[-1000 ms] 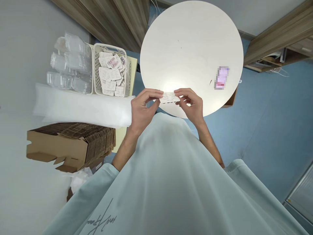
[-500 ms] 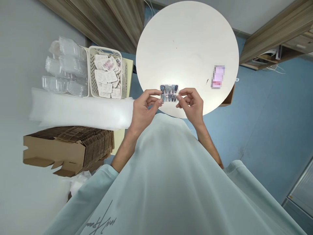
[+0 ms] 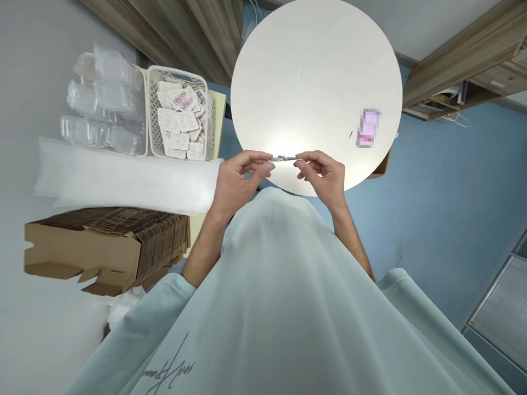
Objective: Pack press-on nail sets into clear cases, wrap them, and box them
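A card of press-on nails (image 3: 284,158) is held edge-on over the near part of the round white table (image 3: 317,60), so only a thin glittery strip of it shows. My left hand (image 3: 242,178) pinches its left end between thumb and fingers. At the opposite end, my right hand (image 3: 323,173) grips it the same way. The nail faces are hidden from this angle.
A pixelated pink item (image 3: 368,129) lies on the table's right side. To the left stand a white basket (image 3: 153,118) of nail cards, clear plastic boxes (image 3: 115,93), a white sheet stack (image 3: 123,178) and folded cardboard boxes (image 3: 86,247).
The nail card has been tilted from facing me, with two rows of blue and grey nails showing, to edge-on. Both hands keep their hold, and the view has shifted slightly.
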The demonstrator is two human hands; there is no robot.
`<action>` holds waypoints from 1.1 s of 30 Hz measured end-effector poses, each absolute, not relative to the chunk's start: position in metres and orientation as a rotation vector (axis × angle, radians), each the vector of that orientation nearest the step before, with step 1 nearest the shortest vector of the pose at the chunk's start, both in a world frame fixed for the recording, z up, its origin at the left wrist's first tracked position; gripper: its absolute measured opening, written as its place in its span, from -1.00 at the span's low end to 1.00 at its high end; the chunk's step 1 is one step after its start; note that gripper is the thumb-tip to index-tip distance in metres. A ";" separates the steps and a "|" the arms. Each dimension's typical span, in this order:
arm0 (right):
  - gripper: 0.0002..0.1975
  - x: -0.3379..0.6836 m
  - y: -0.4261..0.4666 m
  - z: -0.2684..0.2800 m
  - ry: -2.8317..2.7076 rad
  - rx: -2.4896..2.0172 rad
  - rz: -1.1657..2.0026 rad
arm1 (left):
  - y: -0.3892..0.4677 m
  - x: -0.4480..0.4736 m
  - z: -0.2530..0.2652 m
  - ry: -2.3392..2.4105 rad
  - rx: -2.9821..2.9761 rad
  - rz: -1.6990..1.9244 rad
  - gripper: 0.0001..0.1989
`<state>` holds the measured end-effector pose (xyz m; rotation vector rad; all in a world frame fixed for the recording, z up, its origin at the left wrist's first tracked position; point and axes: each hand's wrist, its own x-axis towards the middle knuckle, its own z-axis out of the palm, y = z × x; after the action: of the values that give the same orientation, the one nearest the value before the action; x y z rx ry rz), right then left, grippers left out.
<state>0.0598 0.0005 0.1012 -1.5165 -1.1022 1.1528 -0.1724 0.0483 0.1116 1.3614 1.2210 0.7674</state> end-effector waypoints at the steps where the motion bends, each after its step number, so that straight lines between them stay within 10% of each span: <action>1: -0.48 0.057 0.001 0.102 -1.088 -1.522 1.168 | 0.048 -0.173 0.112 1.227 1.349 0.772 -0.48; 33: -0.39 0.022 -0.010 0.055 -0.956 -1.600 1.400 | 0.041 -0.208 0.055 1.288 1.221 0.698 -0.55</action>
<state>0.0216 -0.0099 0.0555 -1.5998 -0.9559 1.4002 -0.2084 0.0407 0.0555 1.2209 1.2883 0.6977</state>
